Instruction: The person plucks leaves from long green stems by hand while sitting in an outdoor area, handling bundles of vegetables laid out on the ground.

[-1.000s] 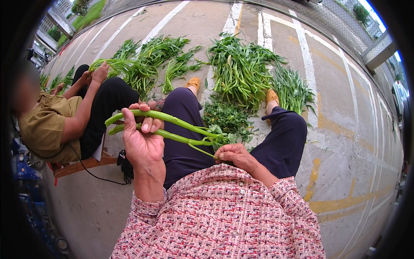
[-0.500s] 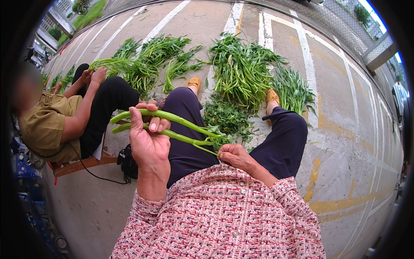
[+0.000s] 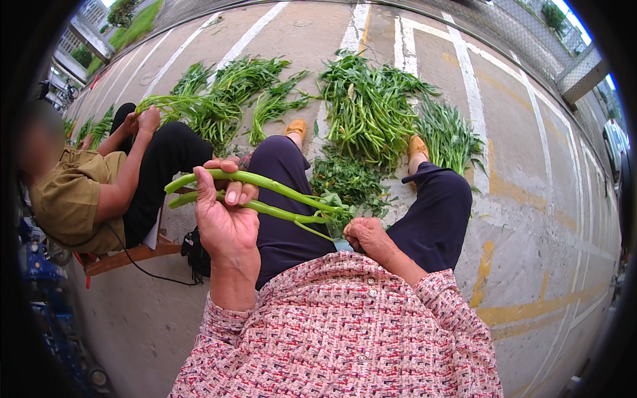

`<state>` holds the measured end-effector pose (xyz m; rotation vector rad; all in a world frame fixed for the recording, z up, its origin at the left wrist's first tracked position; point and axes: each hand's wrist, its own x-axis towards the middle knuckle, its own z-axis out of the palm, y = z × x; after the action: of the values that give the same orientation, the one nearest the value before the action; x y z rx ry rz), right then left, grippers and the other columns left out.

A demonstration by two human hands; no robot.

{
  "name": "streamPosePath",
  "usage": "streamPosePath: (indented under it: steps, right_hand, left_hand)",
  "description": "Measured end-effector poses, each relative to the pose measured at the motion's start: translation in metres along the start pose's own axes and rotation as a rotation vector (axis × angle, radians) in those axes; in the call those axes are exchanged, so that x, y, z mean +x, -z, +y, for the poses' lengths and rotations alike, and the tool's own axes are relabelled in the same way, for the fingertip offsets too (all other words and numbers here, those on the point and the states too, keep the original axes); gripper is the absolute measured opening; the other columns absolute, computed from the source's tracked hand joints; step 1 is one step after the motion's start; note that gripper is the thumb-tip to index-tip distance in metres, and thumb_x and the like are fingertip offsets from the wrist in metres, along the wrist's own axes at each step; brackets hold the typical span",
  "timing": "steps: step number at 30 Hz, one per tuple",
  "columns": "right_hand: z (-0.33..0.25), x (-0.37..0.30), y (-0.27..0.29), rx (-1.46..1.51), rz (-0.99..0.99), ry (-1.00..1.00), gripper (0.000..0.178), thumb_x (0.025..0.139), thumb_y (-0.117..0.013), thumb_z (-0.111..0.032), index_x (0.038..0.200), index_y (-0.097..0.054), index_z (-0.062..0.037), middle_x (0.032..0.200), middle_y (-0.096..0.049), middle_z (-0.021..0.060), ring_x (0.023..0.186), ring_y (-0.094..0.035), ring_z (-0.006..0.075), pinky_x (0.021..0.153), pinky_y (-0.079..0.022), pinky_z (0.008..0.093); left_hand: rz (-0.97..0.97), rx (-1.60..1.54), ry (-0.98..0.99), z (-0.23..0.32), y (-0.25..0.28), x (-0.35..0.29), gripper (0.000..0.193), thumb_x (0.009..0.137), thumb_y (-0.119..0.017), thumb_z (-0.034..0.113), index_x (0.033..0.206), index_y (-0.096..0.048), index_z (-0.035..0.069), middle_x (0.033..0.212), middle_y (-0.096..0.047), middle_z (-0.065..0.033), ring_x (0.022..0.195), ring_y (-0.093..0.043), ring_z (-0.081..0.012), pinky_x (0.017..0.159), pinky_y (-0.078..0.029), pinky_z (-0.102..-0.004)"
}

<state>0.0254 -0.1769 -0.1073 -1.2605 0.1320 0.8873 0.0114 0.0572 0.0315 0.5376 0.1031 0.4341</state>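
My left hand [image 3: 229, 225] is raised above my left thigh and closed around two thick green water spinach stems [image 3: 272, 186]. They lie across its fingers, cut ends to the left and small leaves at the right end. A thin side shoot [image 3: 312, 231] slants down from the lower stem towards my lap. Just right of its tip, my right hand [image 3: 369, 237] is closed in a pinch. Anything between its fingers is hidden. On the ground between my feet lies a low pile of loose leaves [image 3: 346, 178].
Beyond my feet lie a large heap of water spinach [image 3: 365, 109] and a smaller bunch [image 3: 450, 136]. More greens [image 3: 229, 99] lie to the left. A person in a brown shirt [image 3: 76, 192] sits at my left on a wooden stool [image 3: 133, 257], handling stems. A black bag [image 3: 194, 255] sits beside the stool.
My right hand has moved slightly right and up, away from the tip of the side shoot. My left hand has shifted a little left with the stems still in it.
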Motion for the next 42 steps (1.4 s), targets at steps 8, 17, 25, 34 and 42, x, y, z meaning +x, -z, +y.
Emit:
streamPosePath:
  steps: [8, 17, 25, 34, 42]
  right_hand:
    - [-0.015, -0.008, -0.007, 0.052, -0.127, 0.004, 0.011, 0.084, -0.055, -0.014, 0.085, -0.06, -0.0045, 0.076, -0.061, 0.0019, 0.058, -0.051, 0.005, 0.052, -0.04, 0.0168]
    - [-0.016, -0.007, -0.008, 0.026, -0.228, 0.061, 0.015, 0.084, -0.056, -0.011, 0.093, -0.062, 0.0006, 0.079, -0.062, 0.0048, 0.062, -0.051, 0.0067, 0.06, -0.042, 0.019]
    - [-0.014, -0.008, -0.012, -0.092, -0.284, 0.16, 0.015, 0.084, -0.057, -0.013, 0.085, -0.063, 0.0015, 0.075, -0.06, 0.001, 0.062, -0.05, 0.0052, 0.058, -0.041, 0.0194]
    - [0.001, 0.003, -0.011, -0.038, -0.148, 0.11, 0.014, 0.082, -0.054, -0.011, 0.075, -0.058, 0.0001, 0.063, -0.053, -0.0005, 0.055, -0.045, 0.0057, 0.05, -0.037, 0.0197]
    - [-0.005, -0.002, -0.004, 0.095, 0.011, -0.011, 0.01, 0.082, -0.053, -0.011, 0.081, -0.058, -0.0026, 0.067, -0.058, 0.0023, 0.052, -0.046, 0.0058, 0.047, -0.036, 0.0171]
  left_hand:
    - [-0.029, -0.05, 0.009, 0.009, 0.0, 0.003, 0.024, 0.092, -0.049, 0.028, 0.095, -0.055, 0.005, 0.085, -0.057, -0.0081, 0.053, -0.041, -0.0074, 0.051, -0.034, -0.0209]
    - [0.015, -0.046, 0.023, 0.002, 0.001, 0.003, 0.024, 0.092, -0.049, 0.029, 0.093, -0.054, 0.005, 0.083, -0.056, -0.0082, 0.051, -0.041, -0.0073, 0.051, -0.035, -0.022]
    - [0.051, -0.019, 0.002, -0.004, 0.004, 0.004, 0.024, 0.092, -0.049, 0.029, 0.092, -0.054, 0.006, 0.083, -0.057, -0.0086, 0.051, -0.041, -0.0073, 0.051, -0.034, -0.022]
    - [0.033, -0.002, 0.024, -0.016, 0.009, -0.002, 0.025, 0.092, -0.048, 0.029, 0.093, -0.057, 0.005, 0.086, -0.061, -0.0093, 0.051, -0.043, -0.0079, 0.049, -0.036, -0.0223]
    - [0.006, -0.024, 0.004, -0.003, 0.001, 0.001, 0.023, 0.092, -0.049, 0.029, 0.093, -0.053, 0.006, 0.085, -0.056, -0.0076, 0.052, -0.042, -0.0071, 0.05, -0.035, -0.0216]
